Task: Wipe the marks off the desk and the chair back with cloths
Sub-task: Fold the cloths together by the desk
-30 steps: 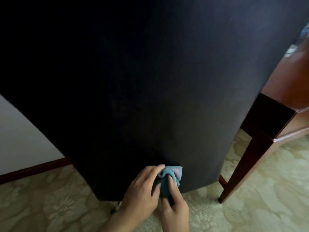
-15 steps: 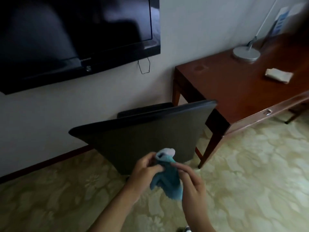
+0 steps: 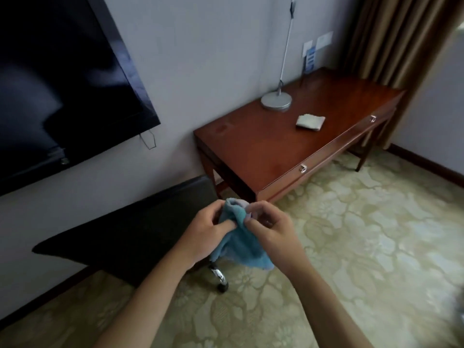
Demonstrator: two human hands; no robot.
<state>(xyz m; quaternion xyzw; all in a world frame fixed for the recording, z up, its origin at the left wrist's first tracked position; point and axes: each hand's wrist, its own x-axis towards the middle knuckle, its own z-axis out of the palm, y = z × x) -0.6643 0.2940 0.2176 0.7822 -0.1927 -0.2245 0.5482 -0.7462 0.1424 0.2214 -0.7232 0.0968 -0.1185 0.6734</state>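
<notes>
A blue cloth (image 3: 241,244) hangs between both hands in front of me. My left hand (image 3: 203,231) grips its bunched top from the left, and my right hand (image 3: 272,228) pinches the top edge from the right. Behind and below the hands stands the black chair back (image 3: 130,237), apart from the cloth. The brown wooden desk (image 3: 281,144) stands to the right against the wall, with a faint round mark near its left far corner. A folded pale cloth (image 3: 310,121) lies on the desk.
A silver lamp base (image 3: 276,100) with a thin pole stands at the desk's back. A large dark TV (image 3: 62,91) hangs on the wall at left. Brown curtains (image 3: 391,38) hang at the far right. A chair caster (image 3: 221,285) rests on the patterned carpet.
The view has risen from close against the chair back to standing height. Both hands lifted the blue cloth off the chair back and now hold it up in the air.
</notes>
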